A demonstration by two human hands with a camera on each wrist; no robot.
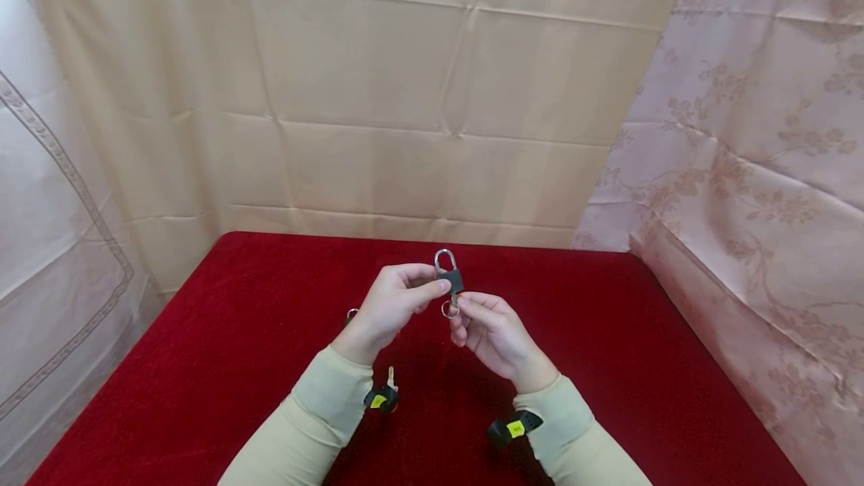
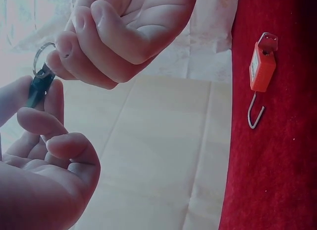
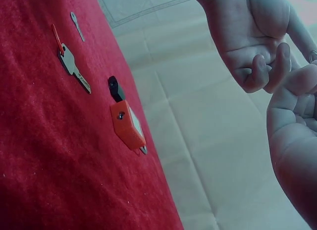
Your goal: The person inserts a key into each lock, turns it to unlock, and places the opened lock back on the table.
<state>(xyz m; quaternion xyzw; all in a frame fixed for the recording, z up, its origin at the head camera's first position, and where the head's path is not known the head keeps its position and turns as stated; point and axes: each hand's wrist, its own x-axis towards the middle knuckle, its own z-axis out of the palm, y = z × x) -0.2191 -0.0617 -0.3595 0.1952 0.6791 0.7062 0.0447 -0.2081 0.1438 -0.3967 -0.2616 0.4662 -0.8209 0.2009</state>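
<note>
In the head view my left hand (image 1: 394, 298) holds a dark padlock (image 1: 450, 280) between thumb and fingers, its silver shackle pointing up. My right hand (image 1: 496, 328) pinches a small key with a ring (image 1: 450, 310) at the padlock's underside. The key's blade is hidden between the lock and the fingers. From the left wrist, the dark padlock (image 2: 40, 88) shows between the left hand's (image 2: 54, 175) thumb and fingers, with the right hand (image 2: 124, 41) close above by the key ring (image 2: 37, 59). In the right wrist view the hands meet at the right edge.
On the red cloth-covered table (image 1: 607, 366) lie an orange padlock (image 3: 130, 125), a black lock (image 3: 116, 88), a key with a red tie (image 3: 74, 71) and a smaller key (image 3: 78, 27). The orange padlock's (image 2: 262, 69) shackle is hooked open. Curtains (image 1: 405, 81) surround the table.
</note>
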